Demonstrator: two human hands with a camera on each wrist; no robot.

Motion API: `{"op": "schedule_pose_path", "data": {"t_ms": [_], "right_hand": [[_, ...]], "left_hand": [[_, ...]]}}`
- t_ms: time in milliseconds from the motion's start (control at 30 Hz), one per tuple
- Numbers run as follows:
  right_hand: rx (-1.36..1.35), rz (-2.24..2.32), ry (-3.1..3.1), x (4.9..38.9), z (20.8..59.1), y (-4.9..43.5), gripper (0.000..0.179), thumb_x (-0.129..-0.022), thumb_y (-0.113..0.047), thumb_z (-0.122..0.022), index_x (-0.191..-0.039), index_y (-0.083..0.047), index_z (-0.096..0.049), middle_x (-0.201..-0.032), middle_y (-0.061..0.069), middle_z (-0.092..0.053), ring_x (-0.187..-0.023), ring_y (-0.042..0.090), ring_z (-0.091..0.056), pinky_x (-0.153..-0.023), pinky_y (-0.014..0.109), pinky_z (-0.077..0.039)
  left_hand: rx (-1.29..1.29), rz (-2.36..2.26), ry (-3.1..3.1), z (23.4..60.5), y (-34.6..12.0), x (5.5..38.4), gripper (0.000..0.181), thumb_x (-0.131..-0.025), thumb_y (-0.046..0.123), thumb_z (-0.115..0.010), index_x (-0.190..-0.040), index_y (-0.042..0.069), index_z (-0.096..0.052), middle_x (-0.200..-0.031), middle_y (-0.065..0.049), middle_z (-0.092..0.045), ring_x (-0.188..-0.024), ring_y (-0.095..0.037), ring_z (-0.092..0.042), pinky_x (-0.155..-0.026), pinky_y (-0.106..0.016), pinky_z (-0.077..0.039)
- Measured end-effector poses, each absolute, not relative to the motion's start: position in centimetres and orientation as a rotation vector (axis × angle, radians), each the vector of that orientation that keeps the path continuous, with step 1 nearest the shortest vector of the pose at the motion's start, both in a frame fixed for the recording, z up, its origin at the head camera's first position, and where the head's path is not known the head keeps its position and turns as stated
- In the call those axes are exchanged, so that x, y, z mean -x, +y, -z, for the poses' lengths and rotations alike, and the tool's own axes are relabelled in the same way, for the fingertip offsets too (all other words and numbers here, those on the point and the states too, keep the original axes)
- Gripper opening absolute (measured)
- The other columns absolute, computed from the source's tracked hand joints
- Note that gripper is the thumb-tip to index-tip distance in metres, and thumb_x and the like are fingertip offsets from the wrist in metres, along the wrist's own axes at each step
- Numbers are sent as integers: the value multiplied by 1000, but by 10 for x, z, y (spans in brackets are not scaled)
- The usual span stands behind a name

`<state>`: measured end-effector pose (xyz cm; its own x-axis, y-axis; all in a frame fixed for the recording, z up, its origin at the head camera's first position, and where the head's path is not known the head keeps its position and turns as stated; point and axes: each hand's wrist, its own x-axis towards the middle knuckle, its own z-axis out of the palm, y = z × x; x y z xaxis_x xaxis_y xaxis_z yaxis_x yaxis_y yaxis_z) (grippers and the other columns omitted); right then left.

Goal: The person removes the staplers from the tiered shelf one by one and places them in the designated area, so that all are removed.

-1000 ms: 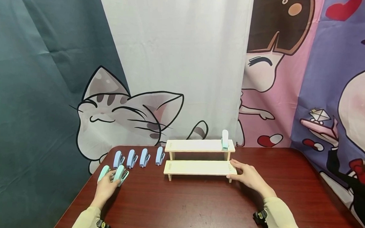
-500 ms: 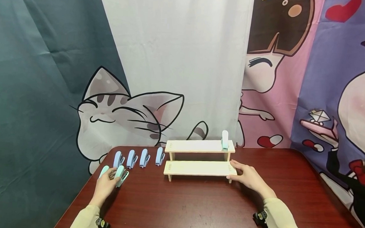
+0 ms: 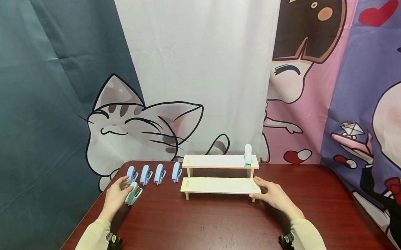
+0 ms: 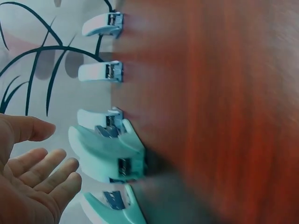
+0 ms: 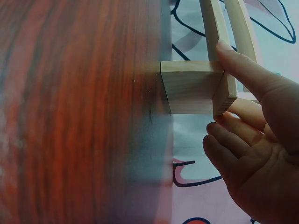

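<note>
My left hand point(image 3: 115, 196) is at the left of the table beside a mint-green stapler point(image 3: 133, 194). In the left wrist view its fingers point(image 4: 51, 179) and thumb are spread, with nothing between them. A second mint-green stapler point(image 4: 114, 212) shows at the bottom of that view; in the head view the hand hides it. At the right end of a two-tier wooden shelf point(image 3: 219, 185), my right hand point(image 3: 273, 195) grips the lower board, thumb on its front edge and fingers behind. A third mint-green stapler point(image 3: 247, 155) stands on the upper board's right end.
Several blue staplers point(image 3: 159, 174) stand in a row along the back left of the brown table point(image 3: 209, 230). Right behind the table hangs a printed curtain point(image 3: 203, 65).
My left hand has shifted slightly up and now covers the leftmost mint-green stapler, which showed beside it before. The right hand keeps its hold on the shelf.
</note>
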<state>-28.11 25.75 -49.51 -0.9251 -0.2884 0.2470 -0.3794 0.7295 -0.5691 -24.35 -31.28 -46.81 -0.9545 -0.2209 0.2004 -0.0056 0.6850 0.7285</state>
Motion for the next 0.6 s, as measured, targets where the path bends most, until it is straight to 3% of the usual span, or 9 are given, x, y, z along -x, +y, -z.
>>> {"op": "schedule_pose_path", "data": {"t_ms": [600], "right_hand": [[-556, -966, -2770, 281, 497, 259, 79, -82, -47, -81, -141, -1, -57, -145, 17, -55, -132, 42, -50, -104, 60, -41]], "left_hand": [[-4, 1158, -2557, 430, -255, 291, 49, -97, 10, -63, -143, -1, -51, -136, -25, -59, -127, -41, -54, -104, -52, -45]]}}
